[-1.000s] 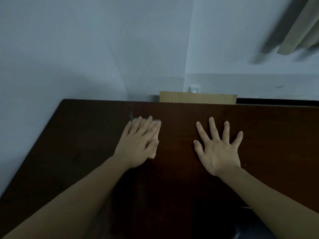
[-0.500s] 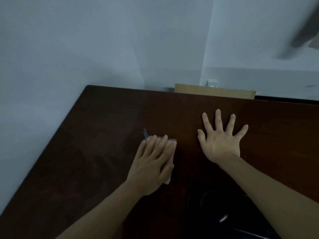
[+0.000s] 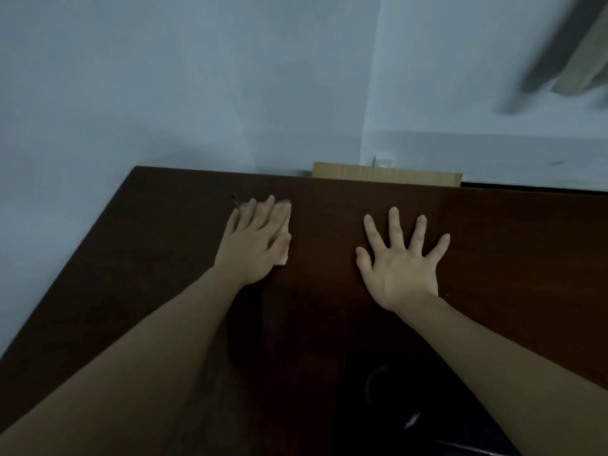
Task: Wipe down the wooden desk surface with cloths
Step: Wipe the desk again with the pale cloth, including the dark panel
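A cardboard piece (image 3: 386, 178) (tan) stands behind the desk's far edge.

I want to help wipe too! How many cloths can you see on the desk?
1. The cloth lies under the left hand on the desk. The right hand presses flat with none showing; one could be hidden beneath.

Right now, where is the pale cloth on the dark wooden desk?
The pale cloth lies flat under the left hand, left of the right hand, near the desk's far edge.

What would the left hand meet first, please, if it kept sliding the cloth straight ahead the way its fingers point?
Bare desk lies ahead of the left hand and cloth, then the desk's far edge and probably the wall behind it. Depth is unclear.
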Motion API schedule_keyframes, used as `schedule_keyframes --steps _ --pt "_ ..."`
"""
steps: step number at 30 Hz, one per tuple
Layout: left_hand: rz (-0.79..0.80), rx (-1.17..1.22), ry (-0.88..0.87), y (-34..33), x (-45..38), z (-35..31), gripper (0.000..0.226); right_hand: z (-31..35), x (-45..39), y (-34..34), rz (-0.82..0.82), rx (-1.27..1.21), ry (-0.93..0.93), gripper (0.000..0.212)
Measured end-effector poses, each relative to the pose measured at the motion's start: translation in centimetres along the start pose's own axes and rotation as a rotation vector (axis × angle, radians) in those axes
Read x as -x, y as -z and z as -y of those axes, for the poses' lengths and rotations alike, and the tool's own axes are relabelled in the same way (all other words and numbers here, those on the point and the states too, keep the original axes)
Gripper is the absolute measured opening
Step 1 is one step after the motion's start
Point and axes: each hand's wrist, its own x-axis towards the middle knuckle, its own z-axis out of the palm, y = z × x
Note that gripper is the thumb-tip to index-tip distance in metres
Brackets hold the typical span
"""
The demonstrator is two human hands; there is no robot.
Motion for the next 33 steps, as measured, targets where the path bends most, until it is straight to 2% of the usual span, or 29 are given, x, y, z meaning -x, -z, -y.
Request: schedule_keyframes --steps 4,7,10,12,15,17,21,26,29,33 --pt "-0.001 0.002 -0.033 0.3 -0.1 -0.3 0.059 0.5 0.0 0.8 0.024 0.064 -0.011 0.066" --pt "0.006 0.018 -0.162 0.2 3.7 -0.5 0.06 2.0 -0.1 1.9 -0.025 0.197 0.058 0.068" --pt "0.061 -0.016 -0.321 -0.2 8.6 0.9 0.063 5.8 -0.3 2.5 0.007 0.132 0.164 0.07" --pt "0.081 -0.023 -0.358 -0.6 10.4 3.0 0.064 8.7 -0.3 2.0 0.04 0.076 0.196 0.069" --pt "0.082 -0.02 -0.332 -0.5 9.5 5.7 0.063 10.9 -0.2 0.5 0.063 0.044 0.172 0.064" --pt "0.053 -0.015 -0.279 -0.1 7.1 6.7 0.063 11.0 -0.1 0.0 0.043 0.055 0.146 0.068" --pt "0.0 -0.005 -0.175 0.7 -0.6 8.3 0.061 10.9 -0.2 -0.5 0.015 0.058 0.133 0.069" --pt "-0.05 0.005 -0.156 1.4 -8.3 8.2 0.06 11.0 -0.1 -0.5 0.005 0.055 0.123 0.069" --pt "-0.061 0.019 -0.14 1.3 -7.9 7.8 0.06 11.0 -0.2 -0.3 0.004 0.05 0.126 0.069" --pt "-0.005 0.024 -0.207 1.4 -2.3 7.0 0.062 11.1 -0.1 -0.2 0.016 0.046 0.135 0.069"
